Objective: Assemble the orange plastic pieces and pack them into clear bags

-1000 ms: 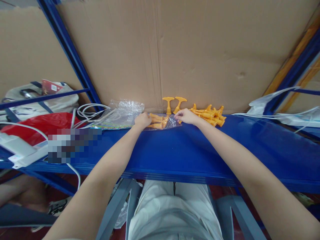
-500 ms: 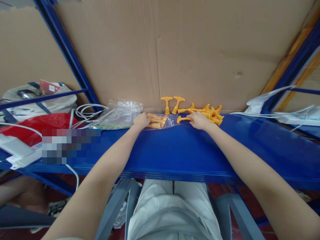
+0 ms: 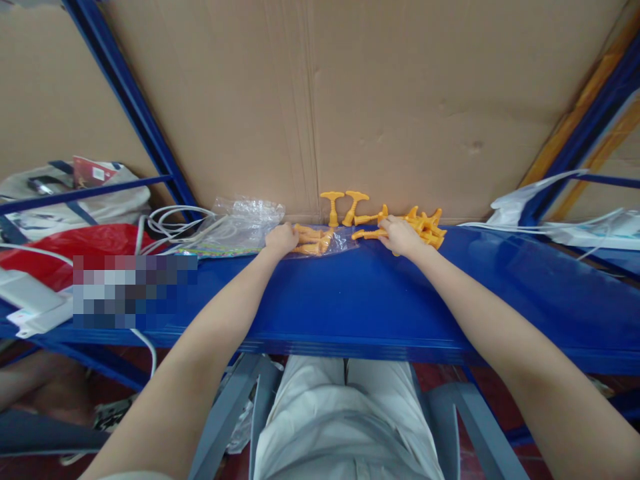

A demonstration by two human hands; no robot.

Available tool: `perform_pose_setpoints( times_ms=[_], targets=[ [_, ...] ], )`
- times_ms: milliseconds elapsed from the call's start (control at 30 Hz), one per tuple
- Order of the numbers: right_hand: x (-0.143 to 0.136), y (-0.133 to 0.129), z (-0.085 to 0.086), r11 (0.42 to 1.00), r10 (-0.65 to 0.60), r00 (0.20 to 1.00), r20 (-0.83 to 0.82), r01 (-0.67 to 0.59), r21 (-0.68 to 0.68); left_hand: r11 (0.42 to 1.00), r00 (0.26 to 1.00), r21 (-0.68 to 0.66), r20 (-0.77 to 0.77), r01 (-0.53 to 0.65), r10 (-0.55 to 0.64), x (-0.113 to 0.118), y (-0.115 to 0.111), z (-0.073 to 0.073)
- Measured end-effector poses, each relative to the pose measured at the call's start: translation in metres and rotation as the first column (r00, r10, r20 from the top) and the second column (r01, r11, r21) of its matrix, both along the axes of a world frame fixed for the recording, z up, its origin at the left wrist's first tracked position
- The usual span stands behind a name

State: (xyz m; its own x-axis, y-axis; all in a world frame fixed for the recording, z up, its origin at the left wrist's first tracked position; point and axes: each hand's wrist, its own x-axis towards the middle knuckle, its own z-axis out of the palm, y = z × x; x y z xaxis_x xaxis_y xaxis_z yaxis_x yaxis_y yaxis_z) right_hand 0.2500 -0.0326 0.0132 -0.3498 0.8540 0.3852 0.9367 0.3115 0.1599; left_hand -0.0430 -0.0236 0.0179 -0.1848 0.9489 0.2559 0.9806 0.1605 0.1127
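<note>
My left hand [image 3: 281, 240] is closed on the edge of a clear plastic bag [image 3: 346, 240], which lies flat with several yellow plastic pieces [image 3: 313, 248] inside. Just right of the bag's end, my right hand [image 3: 401, 237] has its fingers closed around a yellow T-shaped handle [image 3: 366, 235]; part of it is hidden by the fingers. Behind and beside that hand is a pile of similar yellow T-shaped handles [image 3: 434, 230]. Two more, a left T-shaped handle [image 3: 333, 208] and a right T-shaped handle [image 3: 354, 209], rest near the cardboard wall.
The blue shelf [image 3: 340, 300] runs across in front of me, with a cardboard wall [image 3: 400, 100] behind. More clear plastic bags [image 3: 245, 223], white cables [image 3: 175, 217] and a red bag [image 3: 90, 250] lie to the left. At right is a white plastic bag [image 3: 510, 203].
The T-shaped handle at my right hand has turned to lie straighter, and that hand has shifted slightly. My left hand stays on the bag.
</note>
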Motion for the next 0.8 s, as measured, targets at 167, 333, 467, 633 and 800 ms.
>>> perform_pose_setpoints(
  times_ms=[167,333,467,633,800],
  targets=[
    [0.007,-0.001,0.004,0.993,-0.107,0.993,-0.047,0.104,-0.062,1.0,1.0,0.003,-0.009,0.006,-0.006,-0.001,0.0,-0.001],
    [0.013,0.003,0.006,0.99,-0.112,0.964,-0.24,0.087,-0.113,1.0,1.0,0.007,-0.012,0.009,-0.009,-0.001,0.0,-0.001],
    [0.019,0.011,0.007,0.999,-0.04,0.86,-0.508,0.03,-0.028,1.0,1.0,0.01,-0.021,0.014,-0.014,-0.002,0.0,-0.002],
    [0.023,0.022,0.006,0.989,0.131,0.724,-0.678,-0.051,0.136,1.0,1.0,0.017,-0.025,0.01,-0.01,-0.002,0.001,-0.003],
    [0.012,0.019,0.005,0.974,0.228,0.674,-0.703,-0.144,0.177,1.0,0.999,0.024,-0.031,0.018,-0.017,-0.003,0.002,-0.004]
  ],
)
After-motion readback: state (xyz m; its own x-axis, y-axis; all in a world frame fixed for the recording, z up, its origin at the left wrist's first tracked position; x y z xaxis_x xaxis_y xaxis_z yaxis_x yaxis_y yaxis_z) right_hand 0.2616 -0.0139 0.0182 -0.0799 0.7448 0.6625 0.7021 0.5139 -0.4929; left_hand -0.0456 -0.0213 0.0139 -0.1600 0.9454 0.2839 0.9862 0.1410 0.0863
